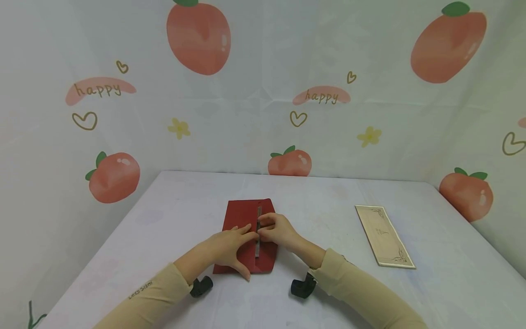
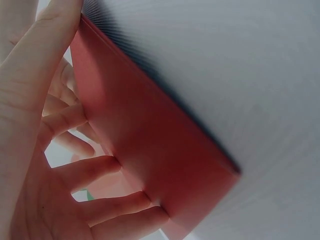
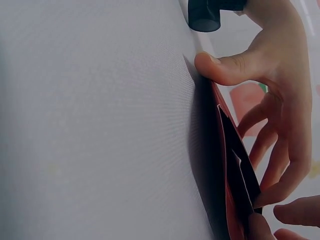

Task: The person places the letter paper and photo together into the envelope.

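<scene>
A red paper envelope (image 1: 241, 212) lies on the table, its flap (image 1: 268, 256) spread to the right. Along its opening runs a narrow greyish strip (image 1: 257, 249); what it is cannot be made out. My left hand (image 1: 230, 244) rests on the envelope, fingers spread and straight, thumb near the front edge. With bent fingers and thumb, my right hand (image 1: 279, 230) pinches at the opening's edge beside the left fingertips. In the right wrist view the envelope's mouth (image 3: 235, 145) gapes slightly, dark inside with a thin pale edge. The exact fingertip contact is partly hidden.
A beige card (image 1: 385, 235) with decorated corners lies to the right on the white table (image 1: 328, 196). Black wrist devices (image 1: 201, 287) sit below both wrists. A fruit-patterned cloth (image 1: 246, 128) hangs behind the table.
</scene>
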A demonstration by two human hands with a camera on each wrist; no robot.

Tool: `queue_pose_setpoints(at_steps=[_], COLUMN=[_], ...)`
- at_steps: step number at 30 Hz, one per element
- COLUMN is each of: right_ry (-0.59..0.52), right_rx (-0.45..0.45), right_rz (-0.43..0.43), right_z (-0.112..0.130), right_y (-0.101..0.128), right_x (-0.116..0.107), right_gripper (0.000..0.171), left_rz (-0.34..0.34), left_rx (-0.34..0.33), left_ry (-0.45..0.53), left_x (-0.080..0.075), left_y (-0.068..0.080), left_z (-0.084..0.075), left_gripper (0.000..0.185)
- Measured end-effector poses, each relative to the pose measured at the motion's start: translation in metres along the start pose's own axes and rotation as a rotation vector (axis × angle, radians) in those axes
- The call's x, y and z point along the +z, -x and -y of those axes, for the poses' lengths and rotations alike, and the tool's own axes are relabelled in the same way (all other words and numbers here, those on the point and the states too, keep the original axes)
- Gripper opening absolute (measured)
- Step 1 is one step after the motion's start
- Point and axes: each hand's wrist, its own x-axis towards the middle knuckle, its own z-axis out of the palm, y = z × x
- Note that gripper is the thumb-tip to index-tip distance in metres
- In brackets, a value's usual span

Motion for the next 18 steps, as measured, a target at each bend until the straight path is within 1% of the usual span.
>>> queue_pose_setpoints(at_steps=[11, 18], right_ry=[-0.004, 0.016], right_rx=[-0.012, -0.008], right_rz=[0.002, 0.002], right_z=[-0.0011, -0.0015], right_y=[-0.0020, -0.0035], right_x=[0.0008, 0.0007], right_gripper=[0.035, 0.036], left_rz=[0.010, 0.009], left_rx=[-0.001, -0.003], left_ry=[-0.008, -0.009], left_x=[0.0000, 0.0006], left_y=[-0.0015, -0.0018], left_z=[0.0012, 0.0008], left_gripper=[0.094, 0.095])
